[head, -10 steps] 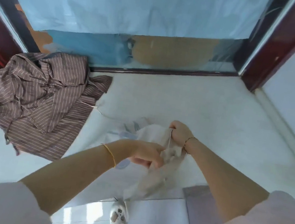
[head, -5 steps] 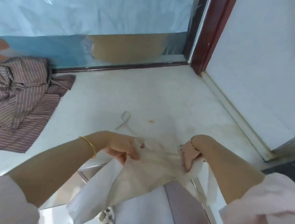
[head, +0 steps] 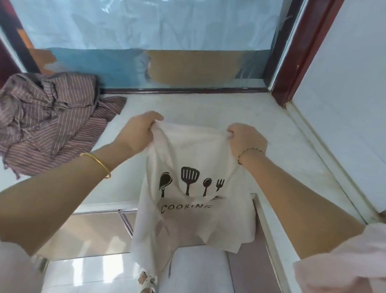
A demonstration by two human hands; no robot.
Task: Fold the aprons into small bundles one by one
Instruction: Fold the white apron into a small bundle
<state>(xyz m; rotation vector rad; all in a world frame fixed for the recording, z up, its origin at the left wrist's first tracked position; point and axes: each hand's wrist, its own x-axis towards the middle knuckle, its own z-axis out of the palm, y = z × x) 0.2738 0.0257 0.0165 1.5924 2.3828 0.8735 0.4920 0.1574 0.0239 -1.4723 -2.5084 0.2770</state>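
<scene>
Now holding up the white apron (head: 195, 196) in the middle of the frame, print side toward the camera, showing utensil drawings and the word COOKING. Left hand (head: 139, 130) gripping the top left corner, fingers curled round a bunch of cloth; right hand (head: 246, 141) doing the same at the top right corner, so a firm hold on both sides. Hanging from those two corners across the front edge of the pale countertop (head: 205, 106), lower hem crumpled and reaching toward the floor at the bottom of the frame.

Likely to go wrong: corners held unevenly, giving a crooked first fold; lower part bunched and twisted, so probably creasing into the bundle unless shaken flat; hem possibly dragging on the floor or catching on the sandalled foot (head: 148, 286) just below; a corner slipping free if either grip loosens during laying down.

Around: crumpled striped apron (head: 44, 120) lying on the countertop at the left, well apart from the hands, not yet folded. Behind, a window covered with wrinkled plastic sheet (head: 132, 8), dark red frame (head: 305, 45) at the upper right, white wall on the right. Gold bangle (head: 96, 162) on the left wrist. Bare counter between hands and window seemingly enough for laying out; only the striped heap crowding the left side
</scene>
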